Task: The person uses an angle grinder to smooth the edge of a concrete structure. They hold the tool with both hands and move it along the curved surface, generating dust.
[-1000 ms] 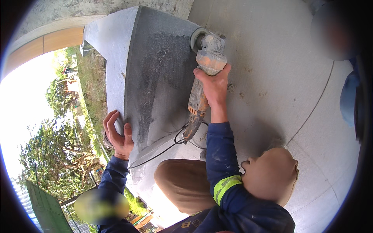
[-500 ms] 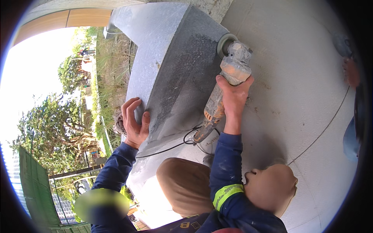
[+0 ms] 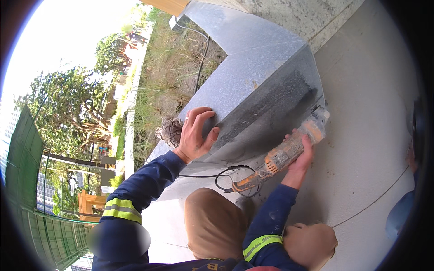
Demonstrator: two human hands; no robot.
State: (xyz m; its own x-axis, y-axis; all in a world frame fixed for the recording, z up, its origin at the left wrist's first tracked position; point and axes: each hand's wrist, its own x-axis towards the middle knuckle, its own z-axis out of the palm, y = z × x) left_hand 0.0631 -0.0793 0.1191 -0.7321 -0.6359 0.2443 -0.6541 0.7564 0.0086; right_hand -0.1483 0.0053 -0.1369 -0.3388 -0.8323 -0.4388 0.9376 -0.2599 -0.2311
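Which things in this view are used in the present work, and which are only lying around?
In use:
- grinder in the right hand
- black cord
- grey ledge under the left hand

Apparently lying around:
- crumpled cloth
- dark cable beyond the ledge

Just beside the left fingers [image 3: 203,118], on their left, lies a crumpled brownish bundle [image 3: 170,132], and past it runs a strip of dry grass [image 3: 156,99], with a leafy tree [image 3: 68,97] well beyond. Down and left of those fingers, well apart, stand a long green fence [image 3: 63,232] and a tan wooden frame [image 3: 86,203], while a pale box [image 3: 174,23] sits far above them. Right of the right fingers [image 3: 308,147], a grey floor [image 3: 361,135] bears a thin dark line [image 3: 370,205], with another person's blue clothing [image 3: 400,214] near the edge of view.
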